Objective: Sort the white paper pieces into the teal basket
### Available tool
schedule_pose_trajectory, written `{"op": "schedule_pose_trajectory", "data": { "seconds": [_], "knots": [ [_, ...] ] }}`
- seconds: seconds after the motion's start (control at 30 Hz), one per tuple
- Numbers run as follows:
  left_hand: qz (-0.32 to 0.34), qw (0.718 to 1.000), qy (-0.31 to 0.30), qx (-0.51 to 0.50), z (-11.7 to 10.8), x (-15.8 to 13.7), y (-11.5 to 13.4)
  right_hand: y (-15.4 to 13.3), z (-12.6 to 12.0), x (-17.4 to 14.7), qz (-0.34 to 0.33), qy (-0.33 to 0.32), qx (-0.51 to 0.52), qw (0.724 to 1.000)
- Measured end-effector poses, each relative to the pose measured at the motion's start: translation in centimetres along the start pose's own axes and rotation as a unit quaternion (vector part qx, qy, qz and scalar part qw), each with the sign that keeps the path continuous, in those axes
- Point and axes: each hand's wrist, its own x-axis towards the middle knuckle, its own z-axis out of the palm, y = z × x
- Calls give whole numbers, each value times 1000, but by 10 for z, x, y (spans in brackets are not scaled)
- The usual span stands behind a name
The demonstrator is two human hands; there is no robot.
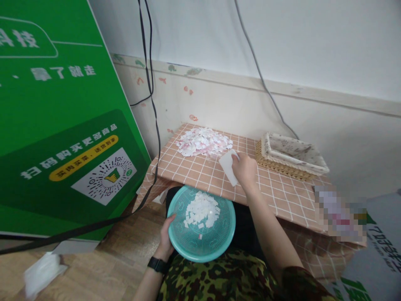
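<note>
My left hand (166,235) is closed on the left rim of a round turquoise plastic colander (216,246), which rests at my lap just below the table edge. A heap of small white paper scraps (202,209) lies inside it. Above the table, my right hand (245,170) pinches a flat white card (228,168), tilted, with its lower corner near the table's front edge. Behind the card, a larger pile of white and pinkish paper scraps (203,143) spreads over the checked tablecloth (200,173).
To the right of the pile stands a cloth-lined wicker basket (290,156). A blurred-out item (338,215) lies at the table's right end. Left is a large green panel (62,125), with a black strap (156,154) hanging before it. A clear plastic bag (44,271) lies on the floor.
</note>
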Motion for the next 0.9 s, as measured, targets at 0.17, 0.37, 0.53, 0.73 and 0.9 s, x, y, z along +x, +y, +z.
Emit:
{"op": "schedule_pose_trajectory", "data": {
  "seconds": [0.17, 0.37, 0.53, 0.73, 0.9],
  "knots": [
    [0, 1000, -4, -3, 1, 0, 0, 27, -1, -2, 53, 37, 2, 998],
    [2, 1000, 1, 5, 2, 0, 0, 12, 3, 1, 2, 39, 45, 998],
    [31, 999, 25, 6, 3, -3, 3, -11, 12, 5, 6, 16, 17, 1000],
    [25, 999, 24, 9, 0, 0, 1, -27, 12, 19, -67, -22, 12, 997],
    [20, 1000, 20, 2, -5, 6, -2, -27, 10, 20, -177, -55, 39, 982]
  ]
}}
